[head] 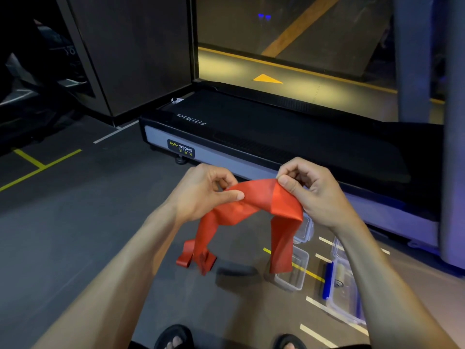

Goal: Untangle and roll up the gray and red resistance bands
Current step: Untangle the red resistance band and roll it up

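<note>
A flat red resistance band [254,197] hangs between my two hands above the gym floor. My left hand [201,192] pinches its left part between thumb and fingers. My right hand [309,187] pinches a folded corner at its upper right. From the left hand one end drops down and curls near the floor [198,258]. From the right hand the other end hangs straight [281,250]. No gray band can be seen.
A black treadmill [264,137] lies across the floor just ahead. On the floor at the right stand clear plastic containers [294,270], one with a blue part [328,280]. Yellow and white floor lines run about. My sandalled feet [173,338] show at the bottom.
</note>
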Demonstrator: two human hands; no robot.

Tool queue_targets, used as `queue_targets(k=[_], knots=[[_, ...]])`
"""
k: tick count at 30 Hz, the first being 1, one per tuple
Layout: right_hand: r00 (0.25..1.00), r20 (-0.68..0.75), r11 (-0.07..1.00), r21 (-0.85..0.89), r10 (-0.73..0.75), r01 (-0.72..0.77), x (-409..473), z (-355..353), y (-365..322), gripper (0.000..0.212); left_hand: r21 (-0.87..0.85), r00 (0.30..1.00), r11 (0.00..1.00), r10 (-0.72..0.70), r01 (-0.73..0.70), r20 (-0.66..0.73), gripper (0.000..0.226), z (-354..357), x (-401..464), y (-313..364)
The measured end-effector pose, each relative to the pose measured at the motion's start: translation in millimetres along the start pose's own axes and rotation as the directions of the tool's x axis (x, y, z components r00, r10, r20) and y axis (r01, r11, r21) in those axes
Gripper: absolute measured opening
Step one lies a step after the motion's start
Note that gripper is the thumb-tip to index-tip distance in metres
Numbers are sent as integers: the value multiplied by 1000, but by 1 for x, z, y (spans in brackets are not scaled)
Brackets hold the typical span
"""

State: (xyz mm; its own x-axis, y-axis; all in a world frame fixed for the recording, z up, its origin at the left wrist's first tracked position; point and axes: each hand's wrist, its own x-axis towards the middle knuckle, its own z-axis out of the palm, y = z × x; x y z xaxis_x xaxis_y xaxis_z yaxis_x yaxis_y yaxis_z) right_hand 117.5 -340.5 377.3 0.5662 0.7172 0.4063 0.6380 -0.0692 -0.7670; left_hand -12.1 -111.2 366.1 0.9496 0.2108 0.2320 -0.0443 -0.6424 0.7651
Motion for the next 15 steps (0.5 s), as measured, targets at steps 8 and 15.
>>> queue_targets(k=[8, 15], knots=[[999, -46, 1000, 0, 13, -13, 0, -3, 3, 10, -53, 992, 992, 116, -118, -41, 17, 1, -2, 2], [998, -59, 1000, -4, 8, -8, 0, -4, 4, 8, -66, 986, 985, 159, -162, -38, 20, 0, -4, 5]])
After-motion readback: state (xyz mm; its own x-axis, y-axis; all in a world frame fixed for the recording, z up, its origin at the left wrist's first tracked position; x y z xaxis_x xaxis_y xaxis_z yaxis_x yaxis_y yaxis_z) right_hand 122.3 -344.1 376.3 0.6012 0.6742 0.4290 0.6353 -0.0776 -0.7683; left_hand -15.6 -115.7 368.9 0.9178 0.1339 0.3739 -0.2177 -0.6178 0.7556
